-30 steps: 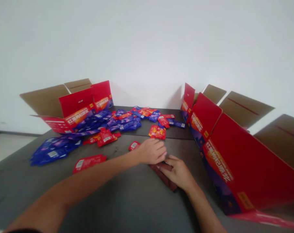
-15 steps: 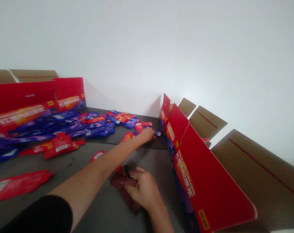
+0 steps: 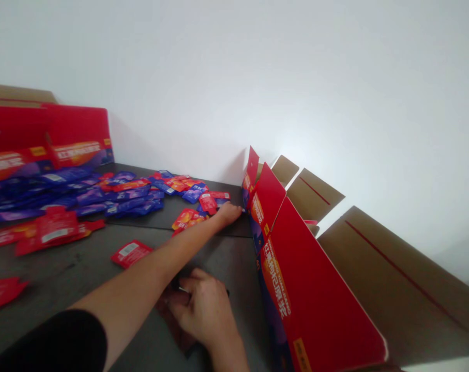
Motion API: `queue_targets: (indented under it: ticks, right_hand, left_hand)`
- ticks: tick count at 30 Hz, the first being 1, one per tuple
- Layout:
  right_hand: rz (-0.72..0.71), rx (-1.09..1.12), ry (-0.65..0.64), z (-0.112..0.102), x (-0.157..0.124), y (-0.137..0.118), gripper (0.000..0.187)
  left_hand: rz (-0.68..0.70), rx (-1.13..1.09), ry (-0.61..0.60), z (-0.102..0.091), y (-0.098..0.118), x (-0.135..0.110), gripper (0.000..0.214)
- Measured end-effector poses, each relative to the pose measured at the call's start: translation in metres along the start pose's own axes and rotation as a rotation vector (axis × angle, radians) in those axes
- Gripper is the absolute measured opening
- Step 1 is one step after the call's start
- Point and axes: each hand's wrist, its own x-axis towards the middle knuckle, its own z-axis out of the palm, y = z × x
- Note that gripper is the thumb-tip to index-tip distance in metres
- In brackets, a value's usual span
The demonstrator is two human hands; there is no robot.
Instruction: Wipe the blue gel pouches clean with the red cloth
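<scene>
My left hand reaches far across the dark table, its fingers curled down over a blue sachet. Only a small end of that sachet shows past the fingertips. Red sachets and an orange-and-red sachet lie just left of this hand. Nearer to me, my right hand is closed around a dark reddish-brown, crumpled cloth-like piece. Something black shows by its fingers, too blurred to name. My left forearm passes over a red sachet with a white label.
Red printed cartons with brown flaps folded outward line the right side. Another red carton stands at the back left, behind a heap of blue and red sachets. A white wall rises behind the table.
The view has swung to the right, so everything sits further left. My left hand has moved further over the blue sachet, covering more of it. My right hand still grips the reddish-brown piece.
</scene>
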Motion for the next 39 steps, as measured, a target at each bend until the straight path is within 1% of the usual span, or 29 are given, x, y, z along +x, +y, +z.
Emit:
queue_targets:
  ticks: [2, 4, 7, 10, 12, 13, 15, 16, 18, 20, 22, 23, 25, 27, 29, 30, 33, 35, 37, 39]
  right_hand:
    - [-0.009, 0.025, 0.010, 0.000, 0.000, 0.000, 0.014]
    - [-0.012, 0.045, 0.017, -0.001, 0.000, 0.000, 0.014]
    - [0.006, 0.067, 0.038, -0.004, 0.000, 0.000, 0.013]
    - [0.021, 0.102, 0.078, -0.008, 0.001, 0.005, 0.011]
    - [0.008, 0.136, 0.098, -0.009, 0.002, 0.013, 0.012]
    - [0.008, 0.146, 0.116, -0.008, 0.003, 0.018, 0.015]
    - [0.012, 0.156, 0.154, -0.005, 0.004, 0.029, 0.026]
    - [0.007, 0.176, 0.174, -0.003, 0.004, 0.034, 0.028]
    - [0.000, 0.255, 0.210, 0.000, 0.003, 0.043, 0.026]
    - [-0.012, 0.300, 0.234, 0.001, 0.002, 0.048, 0.027]
    - [-0.012, 0.262, 0.242, 0.000, 0.002, 0.049, 0.031]
    - [-0.005, 0.223, 0.247, -0.001, 0.002, 0.048, 0.034]
    - [0.016, 0.158, 0.269, -0.002, 0.002, 0.046, 0.039]
    - [0.035, 0.135, 0.300, -0.002, 0.002, 0.044, 0.042]
    - [0.050, 0.137, 0.319, -0.001, 0.002, 0.043, 0.045]
    - [0.056, 0.143, 0.327, -0.001, 0.001, 0.043, 0.046]
    - [0.060, 0.154, 0.338, 0.000, 0.001, 0.044, 0.048]
    - [0.061, 0.149, 0.339, 0.000, 0.001, 0.044, 0.049]
    - [0.069, 0.145, 0.341, -0.001, 0.001, 0.043, 0.050]
    - [0.082, 0.141, 0.349, -0.001, 0.001, 0.043, 0.052]
  left_hand:
    - [-0.021, -0.033, 0.050, -0.008, 0.005, -0.012, 0.034]
    - [-0.061, -0.077, 0.119, -0.022, 0.010, -0.025, 0.033]
    - [-0.153, -0.163, 0.248, -0.052, 0.018, -0.048, 0.031]
    - [-0.233, -0.265, 0.364, -0.088, 0.028, -0.079, 0.028]
    - [-0.247, -0.343, 0.408, -0.109, 0.037, -0.107, 0.030]
    - [-0.245, -0.386, 0.417, -0.117, 0.042, -0.124, 0.030]
    - [-0.239, -0.478, 0.417, -0.127, 0.052, -0.164, 0.030]
    - [-0.238, -0.523, 0.410, -0.128, 0.057, -0.187, 0.030]
    - [-0.237, -0.613, 0.383, -0.123, 0.066, -0.236, 0.028]
    - [-0.251, -0.751, 0.352, -0.110, 0.070, -0.287, 0.025]
    - [-0.323, -0.938, 0.322, -0.095, 0.070, -0.334, 0.025]
    - [-0.374, -0.985, 0.298, -0.089, 0.069, -0.356, 0.028]
    - [-0.484, -0.998, 0.232, -0.078, 0.065, -0.393, 0.037]
    - [-0.561, -0.947, 0.170, -0.072, 0.059, -0.420, 0.047]
    - [-0.591, -0.868, 0.147, -0.066, 0.055, -0.440, 0.053]
    - [-0.584, -0.817, 0.149, -0.063, 0.053, -0.447, 0.055]
    - [-0.512, -0.661, 0.177, -0.050, 0.050, -0.459, 0.057]
    - [-0.463, -0.567, 0.224, -0.042, 0.051, -0.464, 0.057]
    - [-0.427, -0.467, 0.281, -0.040, 0.056, -0.469, 0.056]
    - [-0.397, -0.362, 0.315, -0.045, 0.065, -0.475, 0.058]
